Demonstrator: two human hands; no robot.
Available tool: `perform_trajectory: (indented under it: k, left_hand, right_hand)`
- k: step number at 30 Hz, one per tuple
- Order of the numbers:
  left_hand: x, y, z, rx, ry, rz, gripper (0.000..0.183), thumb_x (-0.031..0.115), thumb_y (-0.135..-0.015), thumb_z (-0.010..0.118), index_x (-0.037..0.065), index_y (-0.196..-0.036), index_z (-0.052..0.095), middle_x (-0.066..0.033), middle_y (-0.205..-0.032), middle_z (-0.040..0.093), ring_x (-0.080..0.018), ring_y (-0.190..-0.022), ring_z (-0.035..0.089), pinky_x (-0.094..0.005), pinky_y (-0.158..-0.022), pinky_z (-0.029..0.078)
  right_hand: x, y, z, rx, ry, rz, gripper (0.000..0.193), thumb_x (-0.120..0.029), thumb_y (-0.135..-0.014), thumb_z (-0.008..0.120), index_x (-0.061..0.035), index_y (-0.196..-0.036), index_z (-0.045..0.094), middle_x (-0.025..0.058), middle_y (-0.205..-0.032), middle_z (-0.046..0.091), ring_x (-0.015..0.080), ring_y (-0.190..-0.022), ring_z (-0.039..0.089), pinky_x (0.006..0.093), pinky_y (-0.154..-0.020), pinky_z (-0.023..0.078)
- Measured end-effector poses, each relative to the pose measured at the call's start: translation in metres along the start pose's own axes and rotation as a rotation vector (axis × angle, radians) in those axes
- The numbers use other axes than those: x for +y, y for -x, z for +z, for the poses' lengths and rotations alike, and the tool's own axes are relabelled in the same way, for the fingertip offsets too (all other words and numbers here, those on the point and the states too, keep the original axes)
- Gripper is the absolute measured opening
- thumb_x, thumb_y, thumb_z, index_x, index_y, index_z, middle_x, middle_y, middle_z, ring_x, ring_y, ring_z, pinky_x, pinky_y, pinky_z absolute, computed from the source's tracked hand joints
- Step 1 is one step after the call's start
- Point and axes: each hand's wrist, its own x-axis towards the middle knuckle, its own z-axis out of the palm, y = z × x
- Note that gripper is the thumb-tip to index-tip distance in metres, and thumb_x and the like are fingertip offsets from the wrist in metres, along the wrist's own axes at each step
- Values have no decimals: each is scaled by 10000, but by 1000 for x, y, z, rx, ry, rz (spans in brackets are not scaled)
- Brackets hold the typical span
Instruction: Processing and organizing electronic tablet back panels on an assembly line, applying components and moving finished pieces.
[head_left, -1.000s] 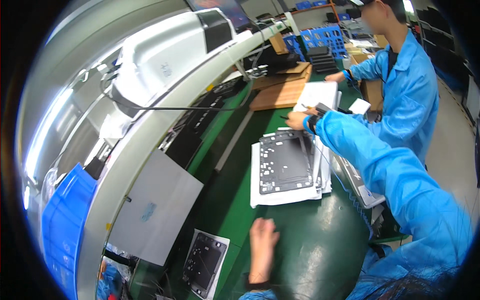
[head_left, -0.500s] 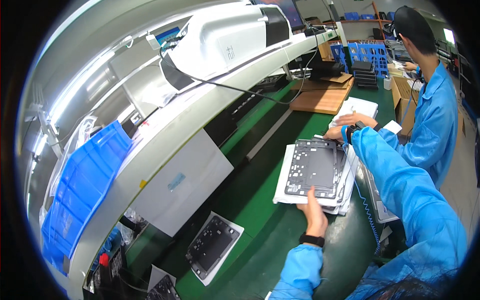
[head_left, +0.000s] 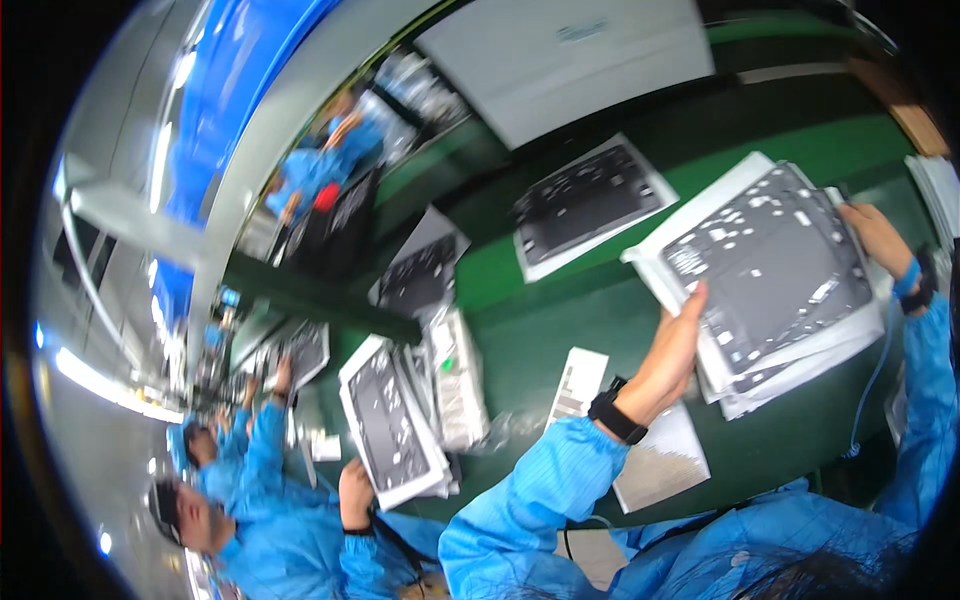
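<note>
Item: a stack of dark panels [head_left: 775,265] interleaved with white sheets [head_left: 850,345], located at the right over the green counter [head_left: 500,330]; whether its underside rests on the counter cannot be told. The top panel faces up and carries small white labels. The sheets and panels are fanned unevenly at the lower edge.

Left grip [head_left: 665,360]: closed on the lower left edge of the stack, thumb laid over the top, remaining fingers beneath and mostly hidden. A black wristband [head_left: 620,412] encircles the wrist.

Right grip [head_left: 882,243]: bent fingers at the upper right edge of the stack; how far they close around it cannot be told. A blue cord [head_left: 872,385] hangs below.

Surroundings: a single panel [head_left: 580,200] lies on a white sheet beyond the left grip. A printed paper [head_left: 578,385] and a speckled sheet [head_left: 660,462] lie beside the left wrist. At the left, a co-worker's hand [head_left: 356,492] is just beside a second stack [head_left: 385,415] of panel and sheets
</note>
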Motion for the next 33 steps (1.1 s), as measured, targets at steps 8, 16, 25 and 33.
perform_trajectory:
  k: [8,16,25,33]
  left_hand:
    - [26,152,-19,60,82,391,723,353,-1129,493,45,-1690,156,-256,-1676,318,-325,-1434,492,-497,-1213,390]
    - [-22,214,-2,-71,282,398,878,642,-1102,326,144,-1714,-60,-311,-1714,210,-442,-1558,312,-571,-1272,244]
    - [-42,211,-11,-121,347,355,891,633,-1101,343,110,-1714,-37,-315,-1709,220,-451,-1555,311,-534,-1287,196]
    - [-45,216,-16,15,-141,403,1042,783,-1024,326,112,-1702,-94,-359,-1548,483,-476,-1420,511,-556,-1245,302]
  right_hand:
    - [-59,164,21,-71,-707,-97,387,-354,-1130,499,-9,-1198,660,63,-881,611,120,-736,586,286,-694,472]
    - [-217,236,180,-784,-1029,13,451,-96,-861,889,26,-1250,696,-47,-816,611,-4,-721,508,197,-628,406]
    - [-201,234,195,-859,-969,-102,333,-98,-900,861,48,-1161,714,33,-935,754,23,-825,621,191,-731,499]
    - [-210,223,189,-922,-872,-182,357,-114,-884,876,68,-1157,733,57,-977,775,52,-893,658,234,-804,545]
